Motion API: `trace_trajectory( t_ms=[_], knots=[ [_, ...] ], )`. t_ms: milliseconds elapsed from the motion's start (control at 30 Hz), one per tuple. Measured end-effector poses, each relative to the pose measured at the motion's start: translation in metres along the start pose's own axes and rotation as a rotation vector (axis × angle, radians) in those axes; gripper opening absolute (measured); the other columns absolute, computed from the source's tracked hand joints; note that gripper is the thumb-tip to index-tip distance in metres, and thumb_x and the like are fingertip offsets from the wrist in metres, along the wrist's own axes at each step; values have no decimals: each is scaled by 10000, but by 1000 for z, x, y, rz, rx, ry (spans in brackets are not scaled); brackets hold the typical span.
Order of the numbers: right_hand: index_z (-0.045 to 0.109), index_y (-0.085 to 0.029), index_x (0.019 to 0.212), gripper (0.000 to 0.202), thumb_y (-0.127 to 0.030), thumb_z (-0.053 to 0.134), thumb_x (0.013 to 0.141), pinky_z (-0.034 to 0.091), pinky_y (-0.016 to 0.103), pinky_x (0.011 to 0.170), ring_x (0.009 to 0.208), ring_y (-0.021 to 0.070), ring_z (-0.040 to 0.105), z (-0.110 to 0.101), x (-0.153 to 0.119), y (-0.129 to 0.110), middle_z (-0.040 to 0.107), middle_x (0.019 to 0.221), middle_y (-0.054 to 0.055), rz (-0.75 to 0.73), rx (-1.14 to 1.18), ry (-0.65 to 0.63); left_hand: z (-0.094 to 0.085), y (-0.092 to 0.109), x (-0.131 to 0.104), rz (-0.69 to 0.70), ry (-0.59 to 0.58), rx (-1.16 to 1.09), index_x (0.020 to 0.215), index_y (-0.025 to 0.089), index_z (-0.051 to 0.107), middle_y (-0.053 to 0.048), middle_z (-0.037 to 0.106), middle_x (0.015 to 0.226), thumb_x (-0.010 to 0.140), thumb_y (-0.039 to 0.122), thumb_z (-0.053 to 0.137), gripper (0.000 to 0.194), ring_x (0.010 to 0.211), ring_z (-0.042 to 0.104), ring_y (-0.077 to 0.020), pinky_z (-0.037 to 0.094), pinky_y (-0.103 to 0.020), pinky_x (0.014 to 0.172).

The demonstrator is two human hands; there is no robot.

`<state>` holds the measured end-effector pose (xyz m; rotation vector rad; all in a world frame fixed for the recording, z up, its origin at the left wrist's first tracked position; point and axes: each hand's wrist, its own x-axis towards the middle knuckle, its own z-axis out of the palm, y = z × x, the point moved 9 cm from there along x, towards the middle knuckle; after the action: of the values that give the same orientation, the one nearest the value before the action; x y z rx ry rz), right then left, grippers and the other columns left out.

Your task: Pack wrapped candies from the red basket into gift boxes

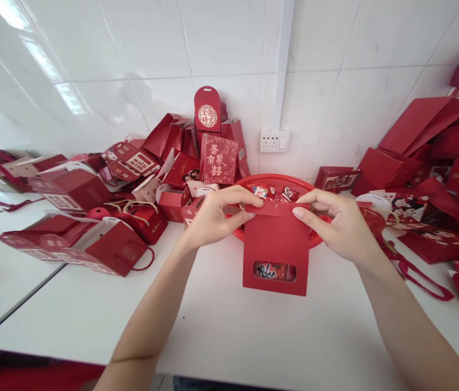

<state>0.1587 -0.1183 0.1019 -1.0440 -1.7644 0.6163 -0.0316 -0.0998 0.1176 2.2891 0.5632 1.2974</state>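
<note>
White, the bare front of the table [229, 342] lies nearest, and the person's two forearms reach in over it from below. A red paper box [276, 239] is held upright between the hands, in front of the basket and partly hiding it; whether its base touches the table I cannot tell. Through the oval window [274, 271] low on its face, a printed packet shows. The left hand [221, 214] is nearly closed, thumb and forefinger pinching the left end of the box's folded top edge. The right hand [335, 222] pinches the right end in the same way, its thumb lying along the front of the fold.

Just behind the box, the red plastic basket [290, 181] holds small wrapped sweets [261, 191]. To the left, open-topped red boxes [107, 252] lie tilted near a small red bag [150, 220] with a cord handle. To the right, a loose red ribbon [428, 287] trails over the table beside a heaped pile of red boxes [400, 163].

Farther back, a floral box [219, 160] with pale characters leans before a tab-topped box [207, 108]. Behind everything stands the white tiled wall [151, 43], bearing a socket plate [270, 142] below a vertical strip of trunking [283, 65].
</note>
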Motion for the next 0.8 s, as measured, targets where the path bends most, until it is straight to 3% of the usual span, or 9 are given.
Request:
trace_trajectory(
  t_ms=[133, 333, 500, 633, 800],
  knots=[
    [656, -235, 851, 208, -434, 673, 908, 583, 319, 602, 704, 202, 706, -2, -2, -5, 744, 816, 25, -13, -15, 21, 5, 1, -2, -81, -75, -70, 1028, 208, 798, -99, 770, 1067, 819, 213, 771, 211, 936, 729, -214, 624, -283, 695],
    [656, -260, 877, 140, -388, 661, 933, 594, 327, 648, 747, 205, 705, -9, -12, -25, 736, 830, 17, -149, -109, 128, -1, -11, -3, -247, 58, -249, 1133, 201, 764, -53, 782, 876, 845, 316, 779, 311, 734, 735, -176, 625, -268, 626],
    [663, -294, 924, 44, -319, 641, 953, 580, 354, 687, 763, 219, 698, -12, -27, -45, 731, 853, 17, -306, -286, 253, -1, -6, -3, -263, -5, -264, 986, 172, 790, -62, 776, 843, 832, 318, 794, 212, 742, 733, -181, 615, -261, 634],
    [671, -283, 961, 35, -278, 637, 953, 555, 330, 637, 679, 194, 681, -8, -35, -60, 737, 821, 5, -412, -351, 251, -5, 2, -6, -258, 1, -284, 943, 170, 790, -52, 755, 779, 849, 298, 777, 159, 631, 683, -145, 571, -239, 552],
    [673, -279, 1004, 60, -278, 634, 960, 558, 326, 662, 714, 193, 716, -1, -38, -66, 771, 877, 2, -486, -389, 166, -12, 4, -19, -299, 34, -157, 877, 178, 790, -77, 759, 867, 831, 341, 787, 170, 725, 670, -166, 553, -251, 580]
  ],
)
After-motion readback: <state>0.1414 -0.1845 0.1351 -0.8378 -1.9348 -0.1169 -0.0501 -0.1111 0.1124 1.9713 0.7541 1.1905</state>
